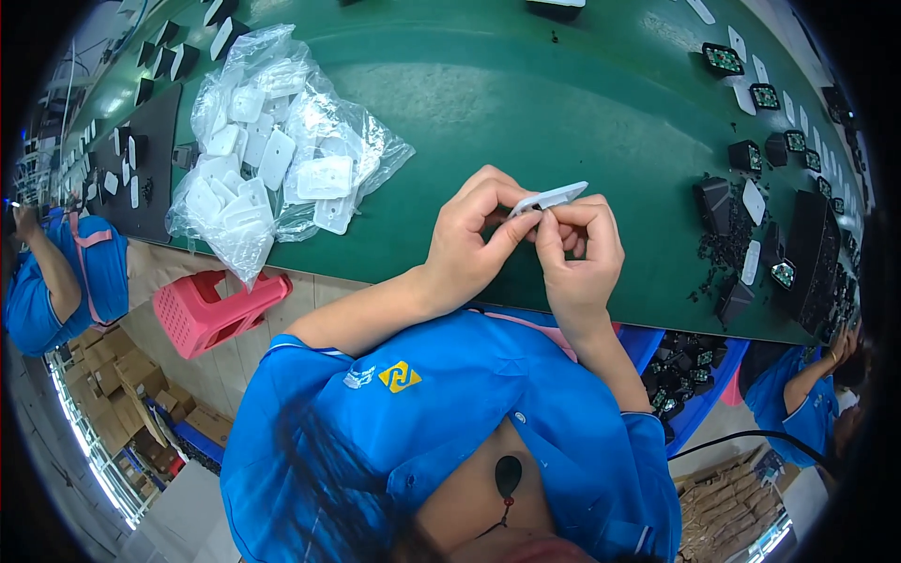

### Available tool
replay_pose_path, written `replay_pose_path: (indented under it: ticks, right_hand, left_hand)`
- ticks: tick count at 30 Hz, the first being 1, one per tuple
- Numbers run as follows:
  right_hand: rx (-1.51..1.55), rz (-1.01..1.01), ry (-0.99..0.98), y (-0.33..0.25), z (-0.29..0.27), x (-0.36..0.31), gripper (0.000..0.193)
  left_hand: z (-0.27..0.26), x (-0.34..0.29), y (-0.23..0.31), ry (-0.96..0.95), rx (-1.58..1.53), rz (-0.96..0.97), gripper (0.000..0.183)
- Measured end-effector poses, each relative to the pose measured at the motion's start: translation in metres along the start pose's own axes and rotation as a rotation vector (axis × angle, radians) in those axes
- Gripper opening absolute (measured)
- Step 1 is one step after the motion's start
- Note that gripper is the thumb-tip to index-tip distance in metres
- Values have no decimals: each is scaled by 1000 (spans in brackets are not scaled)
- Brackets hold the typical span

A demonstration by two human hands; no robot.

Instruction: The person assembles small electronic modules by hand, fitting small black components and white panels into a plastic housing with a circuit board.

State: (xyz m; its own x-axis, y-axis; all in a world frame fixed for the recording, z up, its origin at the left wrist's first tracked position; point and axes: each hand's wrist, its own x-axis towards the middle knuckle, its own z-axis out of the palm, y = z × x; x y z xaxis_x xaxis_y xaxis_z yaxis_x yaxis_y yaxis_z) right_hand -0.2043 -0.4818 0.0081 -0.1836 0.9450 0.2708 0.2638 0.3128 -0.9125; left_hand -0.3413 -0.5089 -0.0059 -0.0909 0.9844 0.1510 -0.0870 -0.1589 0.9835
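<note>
A white plastic cover plate point(560, 196) is tilted up between my two hands above the near part of the green table. My left hand point(474, 235) is closed, pinching the plate's left end between thumb and fingers. On the plate's right side, my right hand point(584, 246) is also closed, with thumb and fingertips at its underside. Something small and dark shows by the fingertips, too small to name. To the left lies an opened clear plastic bag point(371, 155) with many similar white plates point(277, 159) in and on it.
Black housings point(713, 205), loose small black parts point(718, 249) and units with green circuit boards point(723, 59) cover the green table's right side. A blue bin point(718, 394) of black parts stands below its edge. Co-workers point(70, 267) sit left and right; a pink stool point(211, 314) is at left.
</note>
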Motion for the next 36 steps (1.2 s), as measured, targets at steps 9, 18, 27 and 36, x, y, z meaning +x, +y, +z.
replay_pose_path:
  ticks: [9,18,27,36]
  right_hand:
    - [-24,94,-10,-3,-25,15,30]
    - [358,478,-363,12,-33,26,16]
    - [377,489,-324,21,-29,22,18]
    - [-1028,-241,48,18,-112,65,41]
  left_hand:
    - [-13,5,4,-30,-330,-366,8]
    - [-10,5,5,-93,-287,-421,10]
    - [-16,13,7,-88,-325,-459,26]
    - [-43,82,-2,-150,467,-306,8]
